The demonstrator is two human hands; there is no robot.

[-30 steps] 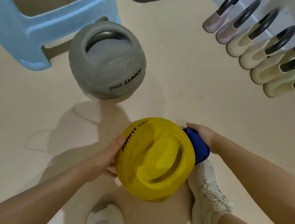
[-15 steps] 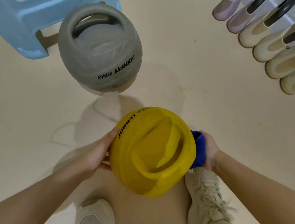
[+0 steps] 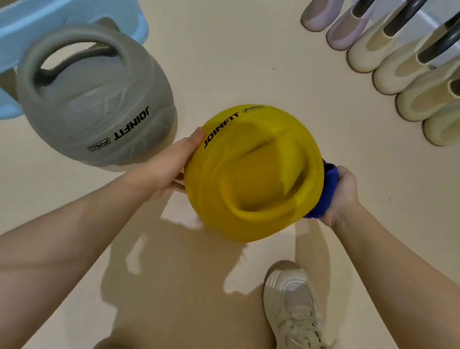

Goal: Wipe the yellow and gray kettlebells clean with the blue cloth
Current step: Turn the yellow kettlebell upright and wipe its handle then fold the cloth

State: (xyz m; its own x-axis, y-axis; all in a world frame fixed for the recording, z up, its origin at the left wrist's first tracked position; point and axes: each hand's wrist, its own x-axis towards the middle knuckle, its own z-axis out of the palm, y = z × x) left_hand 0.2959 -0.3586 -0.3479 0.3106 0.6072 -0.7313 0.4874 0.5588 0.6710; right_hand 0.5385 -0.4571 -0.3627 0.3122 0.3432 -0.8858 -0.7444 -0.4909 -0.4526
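The yellow kettlebell (image 3: pixel 254 173) is at the centre of the head view, seen from above with its handle facing me. My left hand (image 3: pixel 168 166) lies against its left side, thumb along the edge by the black lettering. My right hand (image 3: pixel 342 196) holds the blue cloth (image 3: pixel 326 188) bunched against the kettlebell's right side; most of the cloth is hidden behind the yellow body. The gray kettlebell (image 3: pixel 96 101) stands on the floor to the left, untouched, handle up.
A light blue plastic stool (image 3: pixel 66 1) stands behind the gray kettlebell at top left. A row of several pale kettlebells with black handles (image 3: pixel 417 60) lines the top right. My beige shoe (image 3: pixel 294 316) is on the cream floor below the yellow kettlebell.
My right hand has slid the blue cloth down along the yellow kettlebell's right side, from the upper edge toward the lower. The view has shifted; my left hand stays on the left side.
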